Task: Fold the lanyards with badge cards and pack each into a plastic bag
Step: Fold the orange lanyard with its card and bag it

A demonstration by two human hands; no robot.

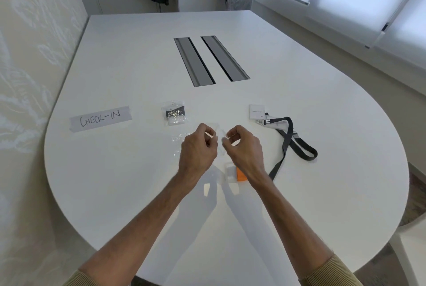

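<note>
White counter [299,205] | left hand [198,147] and right hand [244,145], each grip pinching an edge of the clear plastic bag [219,132] | unfolded lanyard [307,156] lies to their right (packed bag [175,112] sits beyond) | risk: thin film may slip shut, blocking insertion.

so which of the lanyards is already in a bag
The folded lanyard just right of the CHECK-IN label; it sits bundled inside clear plastic. The loose lanyard far right lies unfolded, unbagged.
</note>
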